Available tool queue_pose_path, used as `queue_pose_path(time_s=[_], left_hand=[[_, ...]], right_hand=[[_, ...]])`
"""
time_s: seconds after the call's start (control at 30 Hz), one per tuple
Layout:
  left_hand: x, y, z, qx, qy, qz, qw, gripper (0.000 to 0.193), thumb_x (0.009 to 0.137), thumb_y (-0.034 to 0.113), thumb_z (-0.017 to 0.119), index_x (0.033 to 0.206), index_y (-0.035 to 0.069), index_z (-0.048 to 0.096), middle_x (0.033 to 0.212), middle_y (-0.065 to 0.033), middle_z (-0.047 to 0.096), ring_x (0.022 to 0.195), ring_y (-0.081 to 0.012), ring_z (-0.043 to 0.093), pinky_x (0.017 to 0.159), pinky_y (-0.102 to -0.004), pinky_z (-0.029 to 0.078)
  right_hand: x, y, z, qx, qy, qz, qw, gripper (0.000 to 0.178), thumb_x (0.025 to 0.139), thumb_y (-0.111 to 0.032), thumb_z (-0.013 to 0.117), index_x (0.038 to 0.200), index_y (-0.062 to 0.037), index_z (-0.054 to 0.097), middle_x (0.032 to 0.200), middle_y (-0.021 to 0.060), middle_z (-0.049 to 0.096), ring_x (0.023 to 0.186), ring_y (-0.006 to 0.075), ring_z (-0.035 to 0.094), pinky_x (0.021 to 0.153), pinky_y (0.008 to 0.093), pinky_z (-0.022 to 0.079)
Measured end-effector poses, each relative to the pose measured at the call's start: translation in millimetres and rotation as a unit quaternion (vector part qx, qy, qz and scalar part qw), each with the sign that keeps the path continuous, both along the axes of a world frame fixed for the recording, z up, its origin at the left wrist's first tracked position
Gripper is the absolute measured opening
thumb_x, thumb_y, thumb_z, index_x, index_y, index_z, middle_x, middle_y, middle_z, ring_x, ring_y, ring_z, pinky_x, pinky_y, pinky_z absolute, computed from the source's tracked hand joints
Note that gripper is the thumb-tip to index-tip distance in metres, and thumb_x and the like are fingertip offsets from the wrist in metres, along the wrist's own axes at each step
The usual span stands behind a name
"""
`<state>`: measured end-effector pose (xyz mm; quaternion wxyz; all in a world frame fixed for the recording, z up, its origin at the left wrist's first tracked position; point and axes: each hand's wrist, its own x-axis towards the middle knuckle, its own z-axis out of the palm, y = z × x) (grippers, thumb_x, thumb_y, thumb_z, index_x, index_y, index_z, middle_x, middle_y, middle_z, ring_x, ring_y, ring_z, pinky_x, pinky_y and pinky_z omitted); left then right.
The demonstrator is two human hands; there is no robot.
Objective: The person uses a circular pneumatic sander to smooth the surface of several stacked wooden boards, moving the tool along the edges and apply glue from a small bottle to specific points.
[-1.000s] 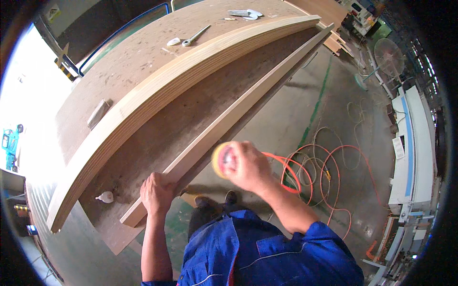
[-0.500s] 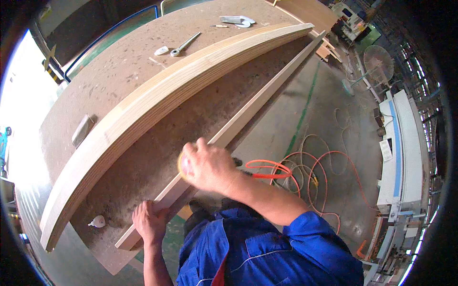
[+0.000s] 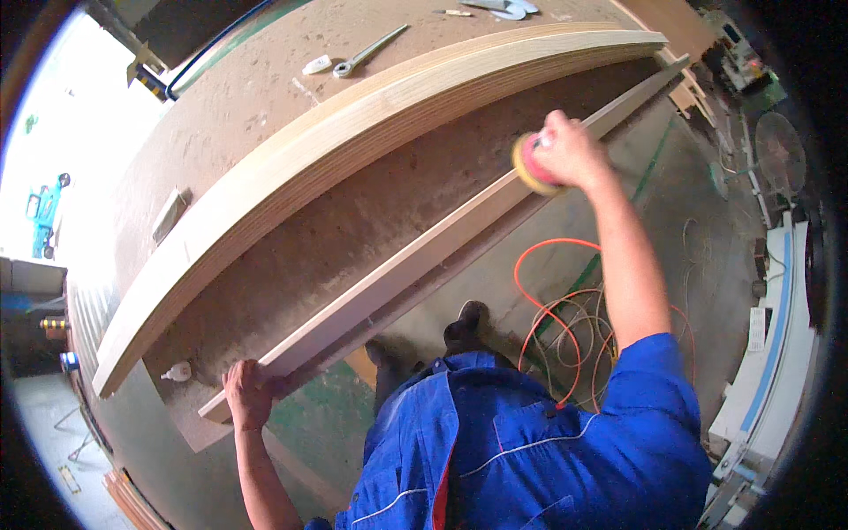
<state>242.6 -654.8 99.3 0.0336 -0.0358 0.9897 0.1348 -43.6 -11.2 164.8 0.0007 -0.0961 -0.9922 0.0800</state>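
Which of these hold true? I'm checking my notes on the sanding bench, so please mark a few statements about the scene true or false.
1. The right hand presses a round sanding pad on the long wooden strip. True.
2. The left hand is lifted clear of the strip. False: it grips the strip's near end.
3. A wrench lies on the workbench. True.
4. The orange cable lies on the bench. False: it lies on the floor.

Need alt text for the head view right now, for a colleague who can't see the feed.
A person in blue overalls presses a round yellow-and-red sanding pad with the right hand against a long pale wooden strip, while the left hand grips the strip's near end. The strip lies along the edge of a brown chipboard workbench, beside a curved laminated wooden beam; orange cable coils on the floor.
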Motion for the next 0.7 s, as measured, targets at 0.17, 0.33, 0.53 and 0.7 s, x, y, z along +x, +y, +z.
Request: queue_pose_path(time_s=[0.17,0.33,0.53,0.7], left_hand=[[-3.0,12.7,2.5,0.011,-0.011,0.048,0.999,0.051,0.066,0.021,0.095,0.106,0.006,0.066,0.104,-0.0132,0.069,0.107,-0.0386,0.065,0.101,-0.0485,0.046],[0.2,9.3,1.2,0.008,-0.016,0.047,0.999,0.056,0.064,0.025,0.097,0.107,0.005,0.068,0.106,-0.0132,0.070,0.109,-0.0385,0.065,0.101,-0.0481,0.046],[-0.3,11.6,-0.4,0.027,0.005,0.034,0.999,0.056,0.064,0.025,0.097,0.107,0.005,0.068,0.106,-0.0125,0.071,0.107,-0.0375,0.065,0.100,-0.0473,0.046],[-4.3,12.4,2.9,0.046,-0.006,0.039,0.998,0.053,0.065,0.026,0.096,0.105,0.006,0.067,0.105,-0.0128,0.071,0.107,-0.0377,0.065,0.101,-0.0473,0.046]], right_hand=[[-14.1,48.0,-4.6,-0.011,0.010,0.022,1.000,0.048,0.091,-0.043,0.072,0.126,-0.0122,0.061,0.120,0.0273,0.070,0.114,0.0495,0.070,0.098,0.0612,0.057],[36.5,-48.1,0.5,-0.023,0.022,0.091,0.995,0.048,0.091,-0.043,0.076,0.125,-0.0121,0.060,0.118,0.0263,0.068,0.104,0.0490,0.073,0.089,0.0607,0.061],[121.3,-226.1,17.5,-0.062,-0.004,0.243,0.968,0.031,0.100,-0.028,0.061,0.116,-0.0022,0.064,0.107,0.0260,0.069,0.089,0.0394,0.077,0.074,0.0503,0.065],[168.0,-339.7,8.0,-0.016,-0.010,0.363,0.932,0.035,0.099,-0.027,0.062,0.128,-0.0079,0.064,0.112,0.0193,0.070,0.093,0.0309,0.077,0.072,0.0414,0.062]])
